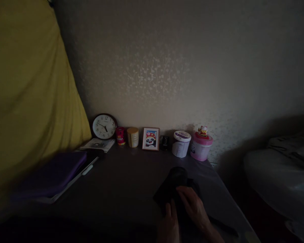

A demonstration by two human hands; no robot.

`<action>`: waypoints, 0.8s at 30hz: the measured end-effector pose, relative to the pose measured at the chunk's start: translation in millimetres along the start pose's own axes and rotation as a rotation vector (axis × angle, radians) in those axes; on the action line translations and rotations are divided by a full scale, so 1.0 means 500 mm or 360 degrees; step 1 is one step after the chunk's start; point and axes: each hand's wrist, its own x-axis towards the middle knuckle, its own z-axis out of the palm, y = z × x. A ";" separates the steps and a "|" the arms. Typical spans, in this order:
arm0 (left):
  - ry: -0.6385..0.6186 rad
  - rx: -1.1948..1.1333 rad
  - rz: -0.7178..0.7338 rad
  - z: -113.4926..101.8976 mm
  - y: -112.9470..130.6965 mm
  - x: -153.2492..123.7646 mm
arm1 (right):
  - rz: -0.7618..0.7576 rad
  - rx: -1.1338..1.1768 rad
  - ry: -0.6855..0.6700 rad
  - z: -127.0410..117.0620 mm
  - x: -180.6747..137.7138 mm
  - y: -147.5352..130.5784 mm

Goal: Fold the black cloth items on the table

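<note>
A black, soft-looking item (177,175) lies on the dark table in front of me; in the dim light I cannot make out its exact kind. It has a rounded far end and a flat corner to the left. My right hand (194,207) is closed on its right side, with thumb and fingertips pinched together. Lower and to the left, my left hand (169,221) grips its near part, two fingers lying on top and the thumb hidden. A dark strap-like strip (224,226) stretches out to the right of my right wrist.
Along the wall stand a round clock (104,127), a red tub (121,136), a yellow-lidded canister (133,137), a framed panda picture (151,139), a white tub (181,144) and a pink tub (201,145) topped by a figurine. A purple folder (55,172) lies left, beside a yellow curtain (32,84).
</note>
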 end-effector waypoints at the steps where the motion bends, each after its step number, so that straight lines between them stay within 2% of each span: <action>1: 0.0005 0.0013 -0.0007 0.006 0.000 0.003 | -0.0053 -0.0064 -0.0023 0.003 -0.006 0.014; 5: 0.0031 0.0144 -0.0108 0.045 -0.002 0.027 | -0.0222 -0.0309 -0.0116 0.021 0.003 0.066; 10: 0.0249 0.0194 -0.0175 0.087 -0.011 0.053 | -0.0231 -0.0451 -0.0097 0.037 0.069 0.133; 14: 0.0213 0.0151 -0.0150 0.086 -0.017 0.056 | -0.0249 -0.0446 -0.0029 0.043 0.122 0.190; 17: 0.0183 0.0075 -0.0157 0.074 -0.019 0.052 | -0.0180 -0.0436 -0.0055 0.043 0.151 0.218; 20: 0.0185 -0.0019 -0.0141 0.065 -0.019 0.048 | 0.0000 -0.0564 0.0015 0.034 0.165 0.220; 24: 0.0195 -0.0065 -0.0125 0.064 -0.020 0.045 | 0.0087 -0.0641 0.0360 0.015 0.140 0.168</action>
